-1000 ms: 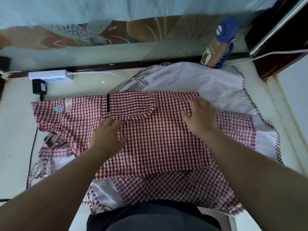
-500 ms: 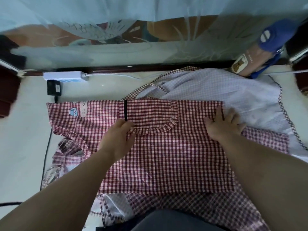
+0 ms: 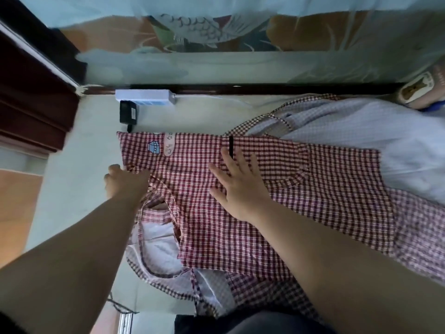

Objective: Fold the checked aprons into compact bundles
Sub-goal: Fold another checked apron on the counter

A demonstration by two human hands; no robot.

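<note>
"Where had the red checked apron (image 3: 325, 201) got to?"

"It lay flat on the pale floor (image 3: 79, 145), folded into a wide band running left to right, with its pocket (image 3: 277, 160) facing up. A paler apron (image 3: 361, 131) was spread beneath it and showed at the far right and along the near edge."

"And the hands?"

"Both had shifted left since half a second before. The left hand (image 3: 125, 182) had been lying flat by the pocket. Now it was out at the apron's left edge, nearer than the blue patch (image 3: 153, 148), with its fingers curled over. Whether they actually pinched the cloth, I couldn't tell."

"The right one?"

"The right hand (image 3: 240, 186) had left the band's right edge and come to the middle. It lay palm down with its fingers spread wide, the fingertips just beside the black strip (image 3: 231, 147) on the pocket's left side. It held nothing and only rested on the cloth."

"Did the apron itself move?"

"Not that I could see. It kept the same fold, with its far left corner near the white power strip (image 3: 144, 97) and the black adapter (image 3: 128, 114)."

"Anything else?"

"A slipper (image 3: 414, 92) at the far right, just beyond the paler apron's far edge."
</note>
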